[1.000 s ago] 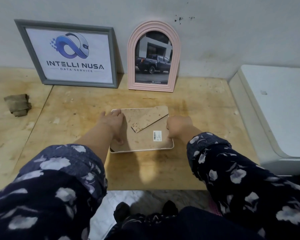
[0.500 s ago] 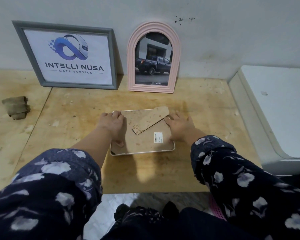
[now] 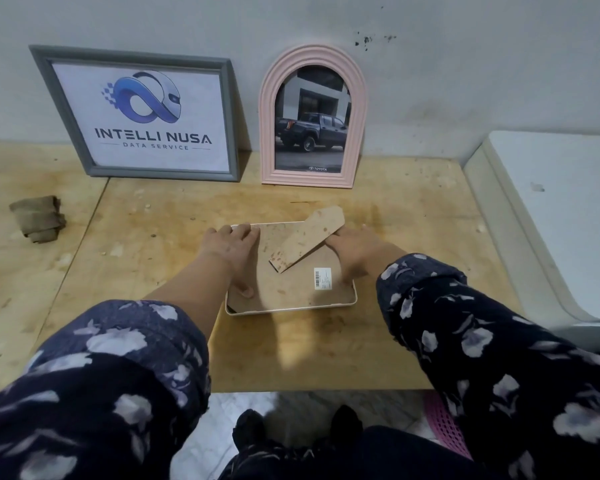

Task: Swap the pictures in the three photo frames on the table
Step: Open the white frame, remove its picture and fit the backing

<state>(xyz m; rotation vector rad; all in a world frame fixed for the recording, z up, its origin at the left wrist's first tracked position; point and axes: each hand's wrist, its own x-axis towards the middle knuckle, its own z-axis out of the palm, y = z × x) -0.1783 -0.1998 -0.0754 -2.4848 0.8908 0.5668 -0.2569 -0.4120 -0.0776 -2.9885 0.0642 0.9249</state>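
A white frame [image 3: 291, 308] lies face down on the tabletop [image 3: 309, 351], its brown backing board up, with a barcode sticker [image 3: 323, 278] near the right edge. The stand flap [image 3: 307, 239] is tilted up from the board. The left hand [image 3: 231, 252] rests on the frame's left side, thumb on the backing. The right hand [image 3: 355, 252] lies at the right side, fingers under the flap. A grey frame [image 3: 139, 114] and a pink arched frame [image 3: 312, 117] lean on the wall behind. A folded cloth [image 3: 37, 218] lies far left.
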